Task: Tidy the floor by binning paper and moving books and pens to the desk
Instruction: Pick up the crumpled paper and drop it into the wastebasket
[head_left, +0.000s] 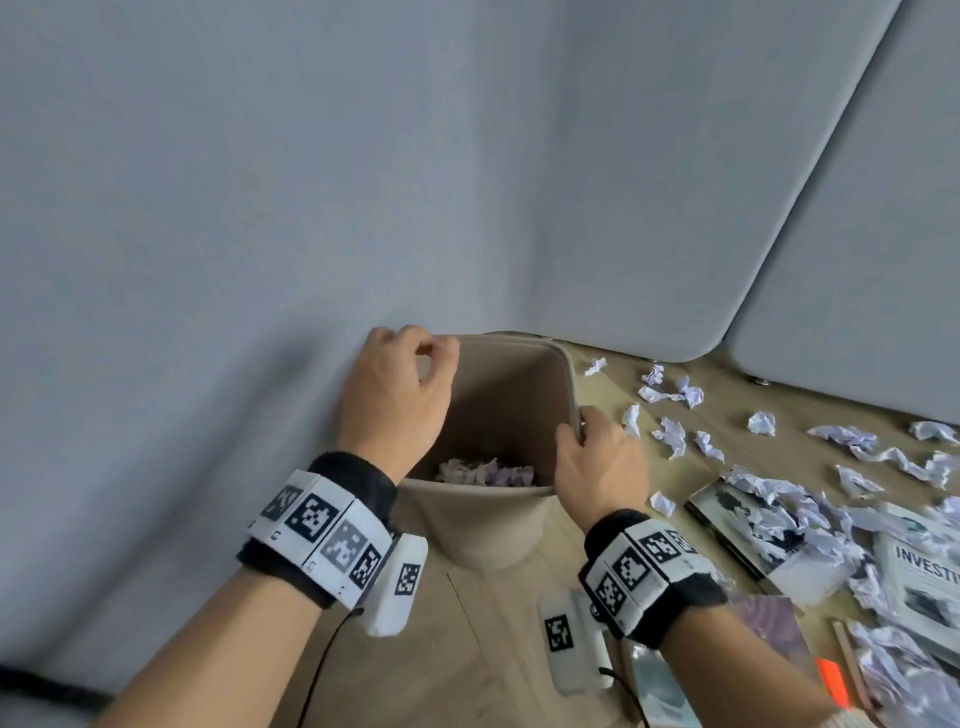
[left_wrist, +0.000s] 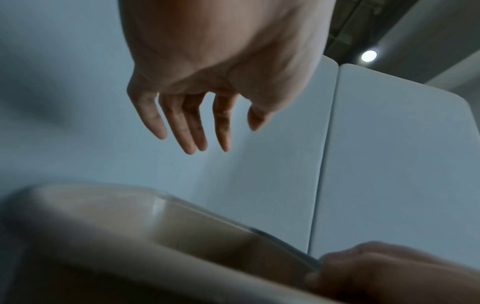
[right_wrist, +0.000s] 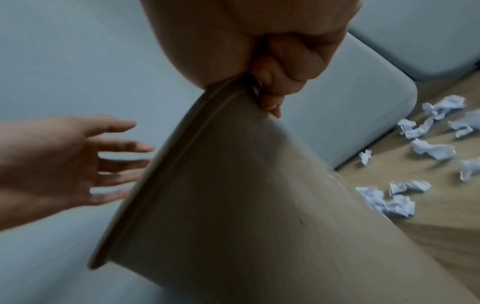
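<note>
A beige bin (head_left: 488, 525) stands tilted on the wooden floor by the grey wall, with crumpled paper (head_left: 485, 472) in its bottom. My right hand (head_left: 597, 457) grips the bin's right rim (right_wrist: 223, 92), thumb inside and fingers (right_wrist: 270, 102) outside. My left hand (head_left: 400, 384) hovers at the bin's far left rim with its fingers (left_wrist: 192, 127) spread and holding nothing. Several white paper balls (head_left: 670, 431) lie scattered on the floor to the right. Books (head_left: 769, 530) lie at the lower right, partly under paper. An orange pen (head_left: 834, 680) lies near my right forearm.
Grey padded panels (head_left: 857, 208) close off the left and back sides. A newspaper (head_left: 924, 577) lies at the right edge among the paper. A wooden pencil (head_left: 849, 660) lies beside the orange pen. Bare wooden floor (head_left: 467, 649) shows in front of the bin.
</note>
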